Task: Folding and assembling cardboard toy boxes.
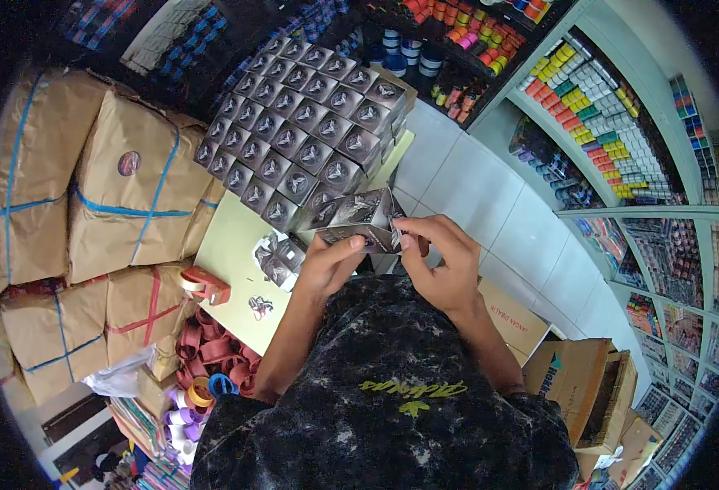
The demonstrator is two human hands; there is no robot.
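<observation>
In front of my chest I hold a small dark printed box (351, 214), tilted on its side. My left hand (328, 263) grips it from the left and below, thumb along its near side. At the box's right end my right hand (447, 255) pinches the end flap between thumb and forefinger. Just beyond stands a large stack of matching boxes (294, 122), set in tight rows on a pale yellow table (237, 237). A clear-wrapped bundle (279, 260) of similar dark printed pieces lies left of my left wrist.
A red tape dispenser (206, 286) and a small tangled item (260, 306) sit on the table. Brown paper parcels (131, 171) are piled at left, above red tape rings (208, 343). Open cardboard boxes (576, 384) stand at right, near shelves of colourful spools (588, 114).
</observation>
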